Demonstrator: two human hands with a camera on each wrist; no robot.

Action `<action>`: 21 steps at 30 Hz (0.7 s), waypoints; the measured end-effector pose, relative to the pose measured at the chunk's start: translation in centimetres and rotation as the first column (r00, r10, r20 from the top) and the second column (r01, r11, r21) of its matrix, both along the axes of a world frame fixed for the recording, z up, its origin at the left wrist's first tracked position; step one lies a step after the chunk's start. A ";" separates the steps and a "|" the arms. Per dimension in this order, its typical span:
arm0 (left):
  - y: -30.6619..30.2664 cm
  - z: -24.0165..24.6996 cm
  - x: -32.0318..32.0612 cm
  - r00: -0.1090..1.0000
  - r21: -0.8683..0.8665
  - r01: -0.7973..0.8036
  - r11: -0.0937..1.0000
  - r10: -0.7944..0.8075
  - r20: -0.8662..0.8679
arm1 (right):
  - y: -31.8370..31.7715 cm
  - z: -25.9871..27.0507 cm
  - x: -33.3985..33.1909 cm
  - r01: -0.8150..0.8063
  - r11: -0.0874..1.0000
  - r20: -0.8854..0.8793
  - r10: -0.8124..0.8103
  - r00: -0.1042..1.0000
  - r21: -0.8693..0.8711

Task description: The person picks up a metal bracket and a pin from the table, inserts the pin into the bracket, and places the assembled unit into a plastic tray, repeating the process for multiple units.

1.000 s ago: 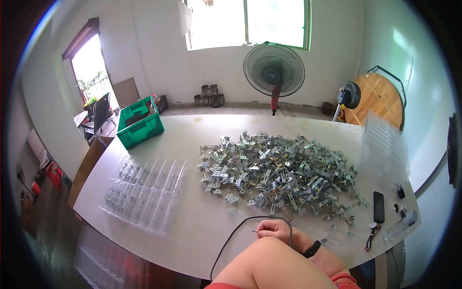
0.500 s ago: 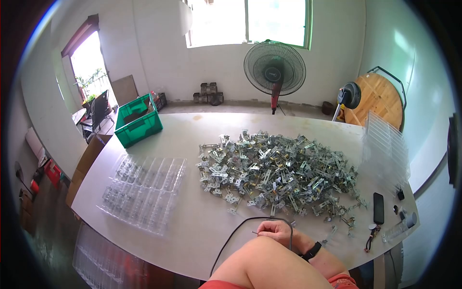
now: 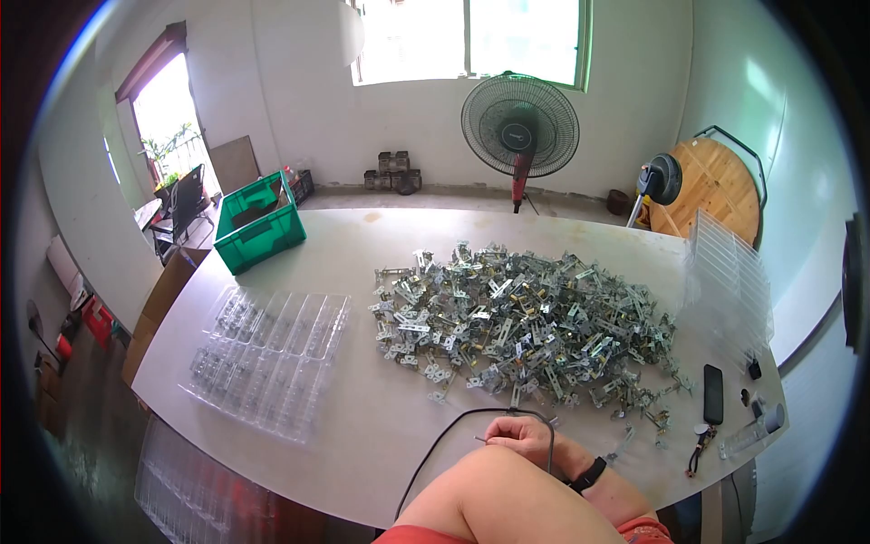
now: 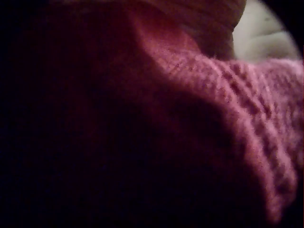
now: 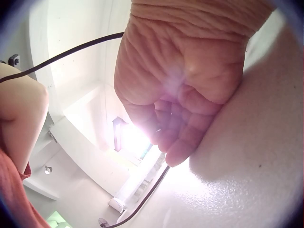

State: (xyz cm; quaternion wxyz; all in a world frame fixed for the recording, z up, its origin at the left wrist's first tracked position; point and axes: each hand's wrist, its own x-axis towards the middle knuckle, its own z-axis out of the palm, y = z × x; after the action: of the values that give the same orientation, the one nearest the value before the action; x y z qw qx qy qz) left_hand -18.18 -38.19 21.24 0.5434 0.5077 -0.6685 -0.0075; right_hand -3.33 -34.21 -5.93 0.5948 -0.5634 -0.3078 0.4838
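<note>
My right hand [image 3: 520, 435] rests at the table's front edge, its fingers curled inward. A thin grey stick [image 3: 480, 439] juts out past its fingertips, held between thumb and fingers. Seen from the right wrist, the palm faces the camera, and a black cable [image 5: 142, 205] runs behind the hand. A bent bare arm [image 3: 494, 480] crosses in front of the right forearm. The left hand is hidden in the head view; the dark left wrist view has only pink-red knitted fabric [image 4: 256, 109] and a patch of wrinkled skin [image 4: 209, 21]. Beyond the right hand lies a heap of small metal brackets [image 3: 526, 326].
Clear plastic compartment trays [image 3: 272, 363] with parts in them lie on the left. A green crate [image 3: 261, 240] stands at the back left. More clear trays [image 3: 725, 290] are stacked on the right, near a phone [image 3: 713, 394] and a clear bottle [image 3: 748, 435]. A fan [image 3: 518, 127] stands behind.
The head view has shifted slightly. The right hand keeps its place and its curled grip, and the bracket heap looks the same.
</note>
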 end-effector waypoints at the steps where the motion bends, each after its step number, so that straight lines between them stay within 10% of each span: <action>1: 0.2 0.0 0.2 1.000 0.004 -0.002 1.000 0.002 -0.009 | 0.0 -0.1 0.0 -0.008 1.000 0.007 0.008 1.000 0.004; 21: 4.8 -0.3 3.9 0.979 0.082 -0.023 0.996 0.039 -0.200 | 0.1 1.0 -0.2 0.011 1.000 0.021 -0.010 1.000 -0.029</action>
State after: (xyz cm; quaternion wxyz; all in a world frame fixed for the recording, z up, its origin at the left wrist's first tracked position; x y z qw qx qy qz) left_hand -14.28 -33.40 20.98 0.5878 0.5359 -0.6011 -0.0768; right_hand -3.53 -34.12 -4.92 0.5858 -0.5787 -0.3039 0.4791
